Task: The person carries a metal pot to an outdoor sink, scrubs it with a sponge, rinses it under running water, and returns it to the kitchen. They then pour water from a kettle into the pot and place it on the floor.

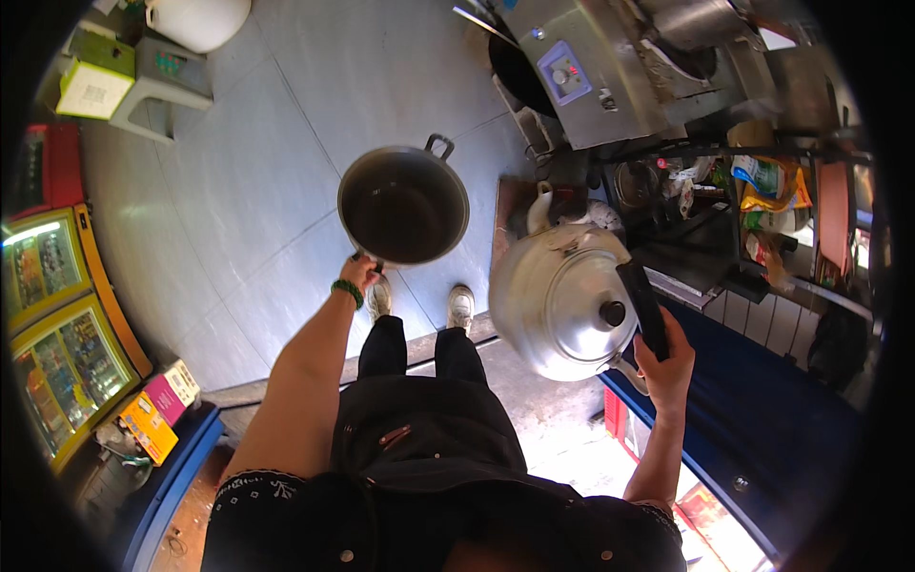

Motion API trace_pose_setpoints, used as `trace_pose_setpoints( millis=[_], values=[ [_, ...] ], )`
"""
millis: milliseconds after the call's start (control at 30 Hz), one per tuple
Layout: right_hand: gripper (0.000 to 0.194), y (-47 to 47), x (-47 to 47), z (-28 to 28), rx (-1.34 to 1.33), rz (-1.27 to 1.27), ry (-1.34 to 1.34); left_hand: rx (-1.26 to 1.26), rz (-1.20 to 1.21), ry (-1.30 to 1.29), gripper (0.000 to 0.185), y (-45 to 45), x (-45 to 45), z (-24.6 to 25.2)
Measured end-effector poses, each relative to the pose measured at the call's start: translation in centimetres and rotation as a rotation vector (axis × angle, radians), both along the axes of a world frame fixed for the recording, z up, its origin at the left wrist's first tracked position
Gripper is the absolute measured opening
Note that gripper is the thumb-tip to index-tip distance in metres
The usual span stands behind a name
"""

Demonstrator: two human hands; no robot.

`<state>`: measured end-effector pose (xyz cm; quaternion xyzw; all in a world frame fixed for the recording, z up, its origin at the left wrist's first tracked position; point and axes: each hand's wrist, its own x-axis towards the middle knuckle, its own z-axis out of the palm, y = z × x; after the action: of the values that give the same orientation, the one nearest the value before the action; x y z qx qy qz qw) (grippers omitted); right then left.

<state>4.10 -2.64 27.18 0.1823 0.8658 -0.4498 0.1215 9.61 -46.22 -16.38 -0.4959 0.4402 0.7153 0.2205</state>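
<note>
My left hand grips one side handle of a deep, dark-lined metal pot, held out in front of me above the floor. Its other loop handle points away from me, and the inside looks dark with nothing distinct in it. On the right, my right hand is closed around the black grip of a large aluminium kettle. The kettle's lid with its black knob is on, and its spout points forward. Pot and kettle are apart, the kettle beside the pot on the right.
A steel cooking range with a control panel stands at front right. Below it, a shelf rack holds bags. A blue door panel lies right. Lit drinks coolers line the left, and a grey stool carries a green box.
</note>
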Motion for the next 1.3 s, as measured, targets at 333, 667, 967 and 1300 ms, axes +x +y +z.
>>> trace_pose_setpoints(
  millis=[333,667,967,1300],
  values=[
    [0.060,-13.6,-0.2,-13.0,0.424,0.769,-0.059,-0.127,-0.059,0.047,0.033,-7.0,-2.7,-11.8],
    [0.066,-19.6,0.3,-27.2,0.602,1.026,-0.008,-0.129,-0.151,0.077,0.029,-10.1,-1.0,-20.6],
    [0.065,-19.6,-0.7,-31.6,0.786,1.117,-0.014,-0.036,-0.133,0.181,0.024,-11.0,0.9,-25.1],
    [0.072,-19.1,-1.4,-32.3,0.812,1.154,-0.127,-0.214,0.365,-0.287,0.025,-11.0,2.1,-29.0]
  ],
)
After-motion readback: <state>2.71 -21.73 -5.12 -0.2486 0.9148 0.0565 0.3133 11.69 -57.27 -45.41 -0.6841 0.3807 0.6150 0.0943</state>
